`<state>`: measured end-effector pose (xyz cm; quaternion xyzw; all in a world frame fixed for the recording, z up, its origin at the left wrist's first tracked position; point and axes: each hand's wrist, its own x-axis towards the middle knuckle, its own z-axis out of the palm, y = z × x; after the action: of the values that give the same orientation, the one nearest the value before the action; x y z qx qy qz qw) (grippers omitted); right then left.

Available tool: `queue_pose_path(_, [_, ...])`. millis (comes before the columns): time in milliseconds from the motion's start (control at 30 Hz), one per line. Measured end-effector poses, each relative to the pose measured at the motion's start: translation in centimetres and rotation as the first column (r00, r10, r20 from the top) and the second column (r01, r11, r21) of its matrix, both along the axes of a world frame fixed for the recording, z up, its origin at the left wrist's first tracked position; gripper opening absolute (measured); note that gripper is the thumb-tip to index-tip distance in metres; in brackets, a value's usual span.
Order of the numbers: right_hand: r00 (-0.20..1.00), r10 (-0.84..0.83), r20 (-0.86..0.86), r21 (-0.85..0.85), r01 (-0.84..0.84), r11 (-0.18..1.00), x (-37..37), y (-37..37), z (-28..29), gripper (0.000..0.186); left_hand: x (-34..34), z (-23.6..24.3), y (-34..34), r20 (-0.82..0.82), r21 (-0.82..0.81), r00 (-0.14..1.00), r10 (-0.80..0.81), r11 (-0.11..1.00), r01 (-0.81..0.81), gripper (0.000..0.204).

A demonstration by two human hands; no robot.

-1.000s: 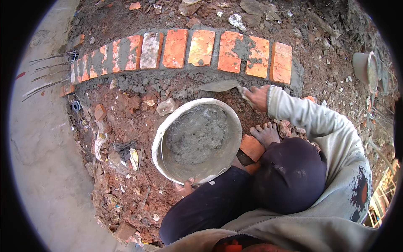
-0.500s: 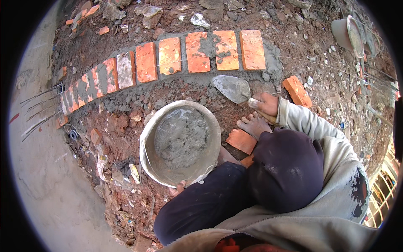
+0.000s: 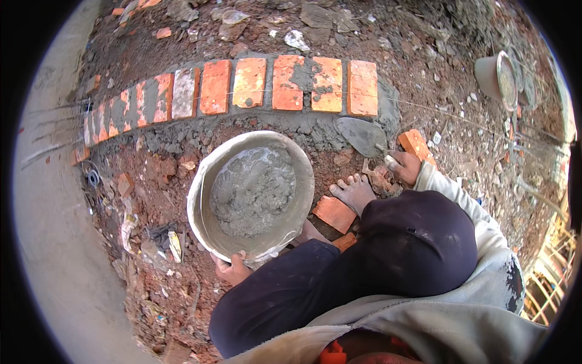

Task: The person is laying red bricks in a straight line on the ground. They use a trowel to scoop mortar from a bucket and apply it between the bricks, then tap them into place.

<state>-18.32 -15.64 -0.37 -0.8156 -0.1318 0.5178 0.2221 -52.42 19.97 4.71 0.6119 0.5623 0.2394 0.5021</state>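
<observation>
My right hand [image 3: 405,167] grips a trowel by its handle; the grey blade [image 3: 357,134] rests on or just over the mortar below the right end of a curved row of red bricks [image 3: 215,88], under a taut string. My left hand [image 3: 232,267] holds the near edge of a white bucket [image 3: 197,194] containing wet grey mortar [image 3: 251,188]. My bare foot [image 3: 354,194] is beside a loose brick [image 3: 333,212], right of the bucket. Another loose brick [image 3: 411,144] lies just beyond my right hand.
A grey concrete surface [image 3: 57,230] borders the left side, with steel rods jutting over it. A second bucket [image 3: 488,79] lies tilted at upper right. Rubble and broken brick cover the soil. Lattice-like bars [image 3: 545,279] show at lower right.
The trowel has moved rightward along the mortar toward the row's end, with its blade turned. My right hand moved with it. The view has shifted; my left hand stays on the bucket.
</observation>
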Motion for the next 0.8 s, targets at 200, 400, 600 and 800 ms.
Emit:
queue_pose_path(200, [0.697,0.538,0.475,0.197,-0.680,0.706,2.9,10.7,10.9,0.037,3.8,1.0,2.7,-0.122,0.160,0.973,-0.198,0.963,0.216,0.034])
queue_pose_path(400, [0.499,0.801,0.330,0.082,-0.861,0.502,-0.8,21.9,5.2,0.032,7.4,2.0,2.5,-0.166,0.402,0.960,-0.227,0.873,0.276,0.021])
queue_pose_path(600, [0.605,0.787,0.119,0.464,-0.735,0.494,-4.4,22.4,4.5,0.037,7.6,2.1,2.3,-0.141,0.474,0.973,-0.182,0.850,0.228,0.022])
queue_pose_path(800, [0.338,0.750,0.569,0.069,-0.928,0.366,-1.7,21.9,7.6,0.041,7.8,2.3,3.0,-0.057,0.427,0.982,-0.182,0.884,0.189,0.028])
